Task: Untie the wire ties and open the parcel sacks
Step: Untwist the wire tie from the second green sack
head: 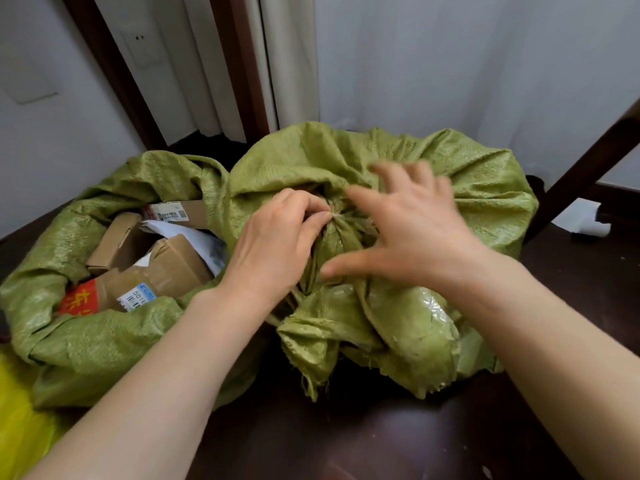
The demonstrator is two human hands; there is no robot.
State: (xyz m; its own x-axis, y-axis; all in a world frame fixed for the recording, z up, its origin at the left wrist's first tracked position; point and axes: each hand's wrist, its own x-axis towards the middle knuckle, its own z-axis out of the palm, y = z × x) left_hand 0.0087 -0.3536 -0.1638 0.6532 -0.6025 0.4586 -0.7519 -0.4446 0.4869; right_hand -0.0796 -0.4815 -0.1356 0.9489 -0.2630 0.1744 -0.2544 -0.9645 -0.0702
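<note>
Two green woven parcel sacks stand on a dark floor. The right sack (pixel 478 188) is gathered shut at its neck, where a thin pale tie (pixel 341 213) wraps the bunched fabric. My left hand (pixel 277 244) pinches the neck at the tie with thumb and forefinger. Blurred by motion, my right hand (pixel 412 230) hovers over the neck's right side with its fingers spread and nothing in it. The left sack (pixel 86 334) lies open, showing several cardboard parcels (pixel 173 261) inside.
A yellow plastic bag (pixel 17 427) lies at the lower left. White curtains and dark wooden frame posts stand behind the sacks. A slanted dark wooden beam (pixel 585 174) and a crumpled white paper (pixel 585 220) sit at the right.
</note>
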